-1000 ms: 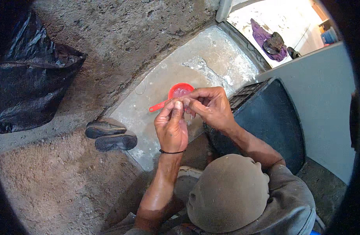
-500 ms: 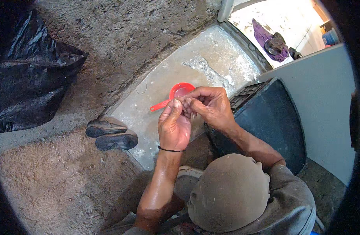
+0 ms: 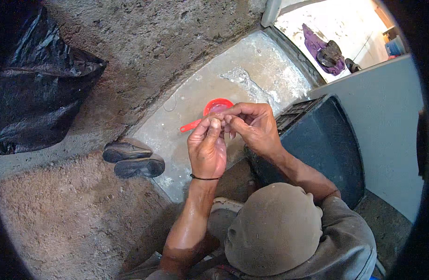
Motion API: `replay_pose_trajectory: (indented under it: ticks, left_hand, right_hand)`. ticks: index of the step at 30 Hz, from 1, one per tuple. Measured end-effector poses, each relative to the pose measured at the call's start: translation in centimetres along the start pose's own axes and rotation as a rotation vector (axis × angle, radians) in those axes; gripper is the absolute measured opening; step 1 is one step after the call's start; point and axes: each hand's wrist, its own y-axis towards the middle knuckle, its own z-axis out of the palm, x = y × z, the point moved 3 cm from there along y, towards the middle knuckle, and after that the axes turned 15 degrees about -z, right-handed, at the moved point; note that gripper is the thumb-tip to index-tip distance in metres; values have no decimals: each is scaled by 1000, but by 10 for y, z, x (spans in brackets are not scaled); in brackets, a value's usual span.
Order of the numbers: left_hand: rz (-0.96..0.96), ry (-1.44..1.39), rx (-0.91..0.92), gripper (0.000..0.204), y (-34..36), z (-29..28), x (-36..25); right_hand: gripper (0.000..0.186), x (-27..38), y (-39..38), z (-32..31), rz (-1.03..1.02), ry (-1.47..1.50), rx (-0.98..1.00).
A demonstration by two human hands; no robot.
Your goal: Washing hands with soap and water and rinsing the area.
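Observation:
My left hand (image 3: 209,151) is raised with its thumb pressed against the fingertips. My right hand (image 3: 255,128) meets it from the other side, thumb and forefinger pinched close to the left fingertips. Whatever lies between the fingers is too small to make out. The skin of both hands and of the left forearm looks wet, and a thin dark band circles the left wrist. Just beyond the hands a red dipper (image 3: 191,126) rests on the grey slab (image 3: 200,88), its handle pointing left and some cloudy liquid in its bowl. My hands partly cover the bowl.
A dark shoe pair (image 3: 139,168) lies left of the slab. Black plastic sheeting (image 3: 41,93) hangs at the far left. A large dark bin (image 3: 317,144) stands by my right arm. A pale container rim (image 3: 226,204) shows below my hands. Purple cloth (image 3: 314,44) lies beyond the doorway.
The fingertips have shifted slightly, with the right thumb and forefinger a little farther from the left thumb. Both hands stay pinched together in nearly the same place.

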Motion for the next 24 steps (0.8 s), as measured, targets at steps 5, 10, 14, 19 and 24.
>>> replay_pose_trajectory:
  ticks: [5, 10, 14, 19, 24]
  left_hand:
    - [130, 111, 23, 15, 2, 7, 0]
    - [144, 49, 27, 19, 3, 8, 6]
    - [106, -9, 85, 17, 4, 7, 6]
    - [102, -41, 81, 18, 5, 7, 6]
    - [83, -65, 70, 21, 4, 6, 10]
  right_hand:
    - [13, 1, 1, -2, -30, 5, -7]
    - [14, -4, -3, -2, -6, 171, -47]
    - [14, -10, -4, -1, 15, 310, -106]
    - [13, -12, -3, -1, -1, 314, -98]
    - [10, -13, -4, 2, 31, 343, -123]
